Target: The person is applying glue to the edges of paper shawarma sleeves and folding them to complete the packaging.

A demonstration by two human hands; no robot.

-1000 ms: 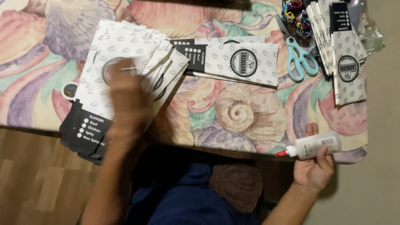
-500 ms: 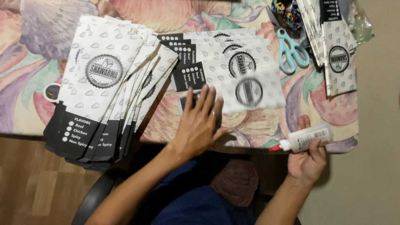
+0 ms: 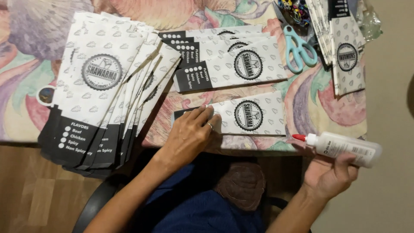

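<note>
A table (image 3: 315, 108) under a cloth printed with big pastel shells fills most of the view, with a strip of wooden floor (image 3: 26, 190) showing below its near edge. The biggest thing on it is a fanned stack of paper sleeves (image 3: 103, 95), white with a round black emblem and a black band at the end, hanging over the table's edge on the left. Beside it toward the middle sits a smaller overlapping pile of the same sleeves (image 3: 228, 60), lying sideways. Another bunch of sleeves (image 3: 345, 47) lies at the far right corner. Just below the middle pile a single sleeve (image 3: 250, 116) rests alone near the table's edge. The left hand (image 3: 189, 133) lies flat and open on it, fingers spread over its dark end, a ring on one finger. The right hand (image 3: 330, 177) is off the table's corner, closed around a white glue bottle (image 3: 345, 146) with a red tip pointing toward the single sleeve. Pale blue scissors (image 3: 299, 47) lie between the middle pile and the right bunch.
</note>
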